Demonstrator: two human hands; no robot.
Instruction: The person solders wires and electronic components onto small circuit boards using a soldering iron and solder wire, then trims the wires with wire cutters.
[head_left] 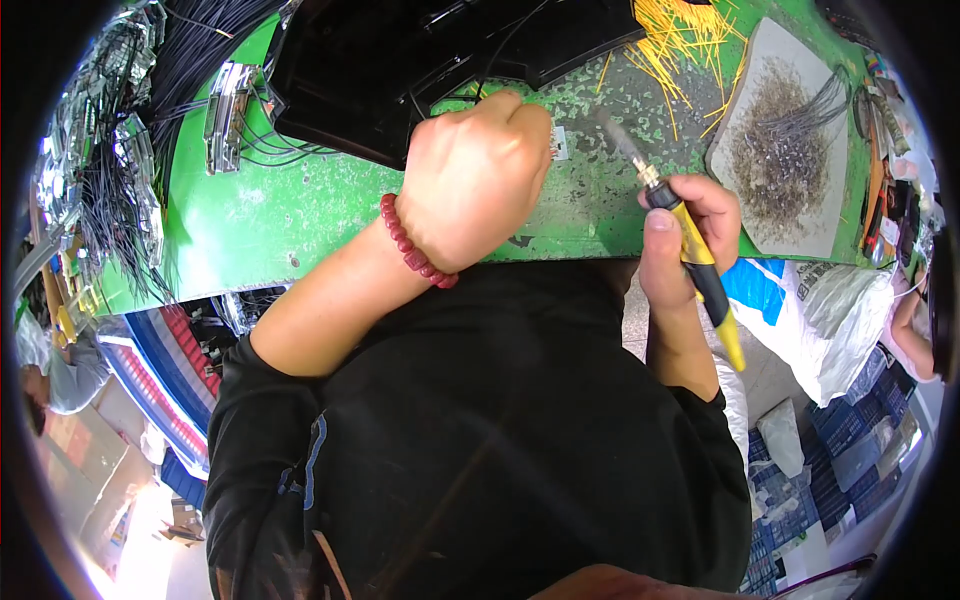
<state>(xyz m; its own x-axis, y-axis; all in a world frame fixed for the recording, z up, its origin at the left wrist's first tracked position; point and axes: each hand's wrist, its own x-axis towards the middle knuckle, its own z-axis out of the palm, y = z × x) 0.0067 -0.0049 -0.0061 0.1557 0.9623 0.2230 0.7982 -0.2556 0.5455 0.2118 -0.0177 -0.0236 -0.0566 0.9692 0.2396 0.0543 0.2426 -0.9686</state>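
My left hand [478,170], with a red bead bracelet [412,248] at its wrist, is closed into a fist over the green tabletop [270,215]. It is against the near edge of a large black plastic housing [360,70]; thin dark wires run from there toward its knuckles. Whatever its fingers hold is hidden. A small white piece [560,143] shows just right of the fist. In my right hand [705,215] is a yellow-and-black soldering iron [697,255]. Its brass-coloured collar and blurred grey tip point up and left, apart from the left hand.
Yellow thin sticks or wires [685,45] lie scattered at the far right. Nearby, a pale board [735,160] bears grey-brown crumbs and dark wires. Silvery parts [228,118] and bundled black wires [195,60] crowd the left. White sacks [825,320] stand below the right edge.
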